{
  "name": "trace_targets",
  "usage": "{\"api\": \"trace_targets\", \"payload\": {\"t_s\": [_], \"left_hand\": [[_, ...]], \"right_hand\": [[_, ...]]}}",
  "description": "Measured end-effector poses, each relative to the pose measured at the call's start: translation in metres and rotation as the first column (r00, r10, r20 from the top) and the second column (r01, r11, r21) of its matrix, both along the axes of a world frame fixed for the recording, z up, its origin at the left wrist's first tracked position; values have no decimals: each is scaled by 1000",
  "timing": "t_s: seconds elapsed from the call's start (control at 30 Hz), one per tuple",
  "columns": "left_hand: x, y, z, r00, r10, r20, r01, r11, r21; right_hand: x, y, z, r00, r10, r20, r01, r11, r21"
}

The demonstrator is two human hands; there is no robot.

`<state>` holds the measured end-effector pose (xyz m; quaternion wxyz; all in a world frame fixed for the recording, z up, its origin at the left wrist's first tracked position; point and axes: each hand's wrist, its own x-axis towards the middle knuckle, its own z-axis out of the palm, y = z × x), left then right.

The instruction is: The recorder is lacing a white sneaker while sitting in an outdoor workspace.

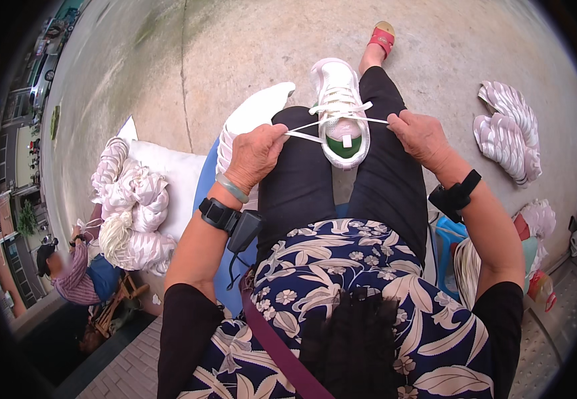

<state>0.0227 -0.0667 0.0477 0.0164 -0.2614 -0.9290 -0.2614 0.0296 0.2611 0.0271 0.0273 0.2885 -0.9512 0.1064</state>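
Note:
A white sneaker (342,110) with a green insole rests across my lap between my thighs, its toe pointing away from me. White laces (334,122) run out from its upper eyelets to both sides, drawn fairly straight. My left hand (256,151), left of the shoe, is closed with thumb and fingertips pinching lace ends. On the other side my right hand (423,139) is closed the same way on the opposite lace end. Neither hand touches the shoe body. Fingers of both hands are partly hidden by the backs of the hands.
Bundled white-and-pink shoe parts (135,206) lie on a white sack at left; more bundles (511,133) are on the concrete floor at right. A white piece (255,116) lies beside my left thigh. A bundle of pale laces (467,269) hangs by my right side. Another person (79,272) sits far left.

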Motion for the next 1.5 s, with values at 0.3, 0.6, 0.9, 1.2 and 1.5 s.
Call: {"api": "trace_targets", "payload": {"t_s": [0.3,0.6,0.9,1.2,1.5], "left_hand": [[20,-78,6,991,73,-112,-100,961,-258],[30,-61,1,923,295,246,-216,928,-303],[17,57,12,244,2,970,-466,877,115],[-12,117,-14,369,-47,928,-412,887,209],[-7,110,-14,489,5,872,-472,843,259]], "right_hand": [[29,116,-27,985,-174,-11,174,984,-34],[34,102,-58,710,-412,571,657,680,-326],[25,-14,-14,89,202,975,955,263,-141],[-11,-39,-40,321,220,921,938,59,-341],[-13,-39,-41,395,300,868,919,-124,-375]]}}
